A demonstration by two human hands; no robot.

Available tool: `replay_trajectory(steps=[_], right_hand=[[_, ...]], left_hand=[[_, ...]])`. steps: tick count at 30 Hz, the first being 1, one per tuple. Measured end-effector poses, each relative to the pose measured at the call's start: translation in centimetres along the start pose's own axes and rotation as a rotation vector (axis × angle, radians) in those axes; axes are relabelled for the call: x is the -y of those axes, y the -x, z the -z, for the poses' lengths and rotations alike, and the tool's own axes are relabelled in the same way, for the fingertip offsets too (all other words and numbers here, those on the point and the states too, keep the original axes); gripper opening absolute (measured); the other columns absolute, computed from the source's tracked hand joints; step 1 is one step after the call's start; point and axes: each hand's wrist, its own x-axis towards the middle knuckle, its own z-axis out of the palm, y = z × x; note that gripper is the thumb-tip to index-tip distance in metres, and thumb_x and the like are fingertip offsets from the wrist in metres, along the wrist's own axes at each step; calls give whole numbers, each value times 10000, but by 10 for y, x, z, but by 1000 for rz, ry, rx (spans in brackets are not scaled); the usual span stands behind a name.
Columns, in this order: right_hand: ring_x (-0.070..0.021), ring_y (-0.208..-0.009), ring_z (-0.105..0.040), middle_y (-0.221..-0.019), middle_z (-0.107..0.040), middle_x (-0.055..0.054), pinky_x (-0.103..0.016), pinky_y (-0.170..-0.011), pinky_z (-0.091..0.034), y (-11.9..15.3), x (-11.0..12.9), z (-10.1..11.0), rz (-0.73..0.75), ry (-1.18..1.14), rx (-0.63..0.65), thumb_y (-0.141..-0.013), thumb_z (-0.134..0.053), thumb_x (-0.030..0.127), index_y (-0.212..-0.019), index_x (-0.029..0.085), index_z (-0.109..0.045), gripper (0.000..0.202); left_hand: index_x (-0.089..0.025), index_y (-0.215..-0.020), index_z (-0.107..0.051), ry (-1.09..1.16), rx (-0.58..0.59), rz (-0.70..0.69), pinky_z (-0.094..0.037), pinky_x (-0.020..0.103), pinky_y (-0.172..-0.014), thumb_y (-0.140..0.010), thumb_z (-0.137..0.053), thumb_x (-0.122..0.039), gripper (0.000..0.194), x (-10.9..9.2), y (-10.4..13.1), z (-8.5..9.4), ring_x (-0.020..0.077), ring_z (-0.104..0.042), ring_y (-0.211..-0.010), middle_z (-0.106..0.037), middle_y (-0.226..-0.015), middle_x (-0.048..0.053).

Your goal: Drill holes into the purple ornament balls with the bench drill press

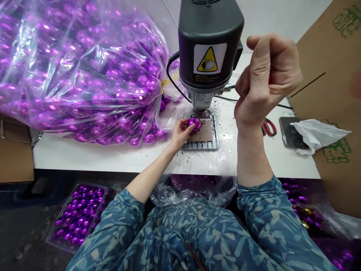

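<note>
Curled into a fist, the person's right hand (267,77) hangs right of the black, boxy machine (210,30); I can't tell what it wraps. Nearer the work, their left hand (180,134) pinches a shiny purple faceted ball (194,124) between thumb and fingertips. Round, with no long axis, it lies just nearside of the machine's metal spindle (200,111). Left of the machine bulges a clear plastic sack of purple balls (84,79).
</note>
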Motion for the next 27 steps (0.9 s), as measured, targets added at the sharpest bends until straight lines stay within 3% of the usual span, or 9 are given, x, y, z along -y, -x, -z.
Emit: replay_trajectory(steps=[4, 9, 14, 18, 24, 27], right_hand=[[43, -473, -407, -850, -724, 44, -180, -505, -424, 2, 0, 1, -26, 46, 4, -903, -673, 637, -955, 200, -754, 447], [32, -467, -385, -818, -687, 52, -195, -462, -349, 3, 1, 1, -32, 92, 15, -908, -564, 747, -950, 220, -727, 554], [25, -459, -388, -857, -724, 56, -208, -483, -375, 2, 0, 3, -36, 95, 27, -912, -624, 680, -959, 235, -744, 464], [24, -454, -386, -833, -714, 50, -211, -484, -380, 9, 2, 5, -23, 91, 9, -937, -632, 640, -974, 224, -744, 432], [22, -441, -299, -708, -557, 55, -222, -449, -282, 28, -1, 7, 8, 199, -87, -964, -545, 756, -962, 208, -689, 567], [10, -415, -293, -646, -508, 69, -234, -429, -245, 34, -6, 9, 50, 154, -105, -976, -588, 698, -963, 243, -702, 469]], left_hand=[[-192, -1147, -673, -50, 25, -63, -632, 346, -914, -784, -974, -453, 539, 5, 0, -3, 226, -791, -1042, -818, -1125, 94], [-207, -1220, -701, -261, 86, -182, -639, 354, -838, -779, -976, -448, 574, 14, 1, -6, 212, -765, -893, -808, -1022, 64], [-243, -1291, -720, -473, 105, -342, -587, 482, -1108, -843, -937, -430, 531, 11, 6, -5, 304, -721, -1238, -793, -1284, 120], [-253, -1252, -739, -460, 104, -320, -545, 508, -1170, -830, -952, -377, 488, 3, 10, -5, 321, -691, -1304, -787, -1294, 118], [-262, -1159, -773, -356, 68, -239, -518, 502, -1185, -747, -1000, -283, 470, -5, 12, -9, 333, -678, -1298, -794, -1239, 97], [-264, -1163, -774, -363, 70, -240, -515, 502, -1186, -758, -990, -291, 460, -5, 12, -10, 332, -673, -1296, -799, -1249, 94]])
